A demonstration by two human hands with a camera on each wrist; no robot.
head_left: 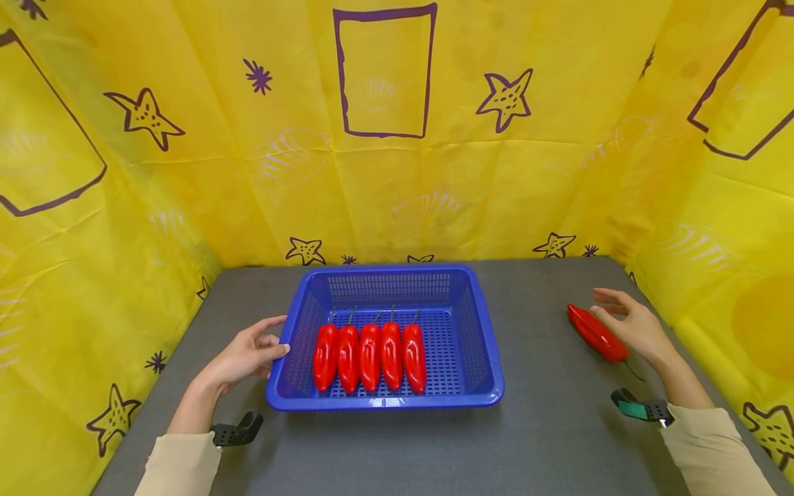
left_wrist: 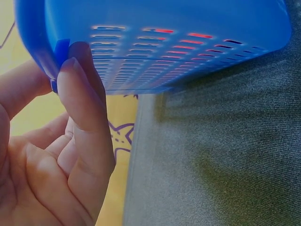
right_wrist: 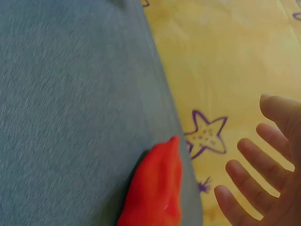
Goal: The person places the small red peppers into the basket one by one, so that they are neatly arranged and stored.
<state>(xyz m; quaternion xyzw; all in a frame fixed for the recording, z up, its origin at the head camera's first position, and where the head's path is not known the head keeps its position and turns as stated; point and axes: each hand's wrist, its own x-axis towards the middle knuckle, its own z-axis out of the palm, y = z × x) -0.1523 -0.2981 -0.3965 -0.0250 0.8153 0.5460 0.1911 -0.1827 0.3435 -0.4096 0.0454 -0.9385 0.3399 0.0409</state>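
A blue perforated plastic basket stands on the grey table, with several red peppers side by side in it, stems pointing away from me. My left hand pinches the basket's left rim between thumb and fingers; the left wrist view shows the basket's side wall close by. On the right, a single red pepper lies slantwise on the table, its thin green stem toward me. Over it hovers my right hand, fingers spread and apart from the pepper in the right wrist view, holding nothing.
Yellow cloth printed with starfish hangs behind the table and along both sides. The grey tabletop stretches between the basket and the lone pepper. Black straps sit on both wrists.
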